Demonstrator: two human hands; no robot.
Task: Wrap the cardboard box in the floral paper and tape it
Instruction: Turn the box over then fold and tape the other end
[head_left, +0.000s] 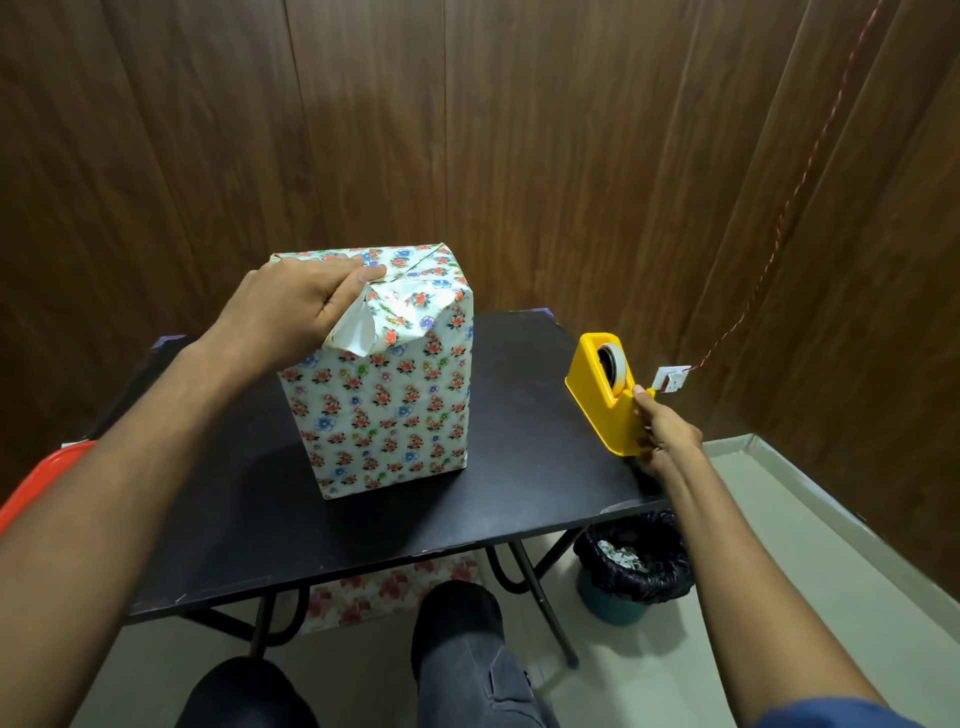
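Head view: left hand (306, 306) pinches floral paper (387, 395) atop the box; right hand (662, 434) grips tape dispenser (605, 395) alongside.

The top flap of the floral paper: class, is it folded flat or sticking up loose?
Loose. The flap curls out, white underside showing, while the left hand pinches it at the box's top.

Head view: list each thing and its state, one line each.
box: upright, papered, top flap loose
left hand: pinching the top flap
tape dispenser: on table edge, roll loaded
right hand: gripping the dispenser
bin: lined, holding scraps
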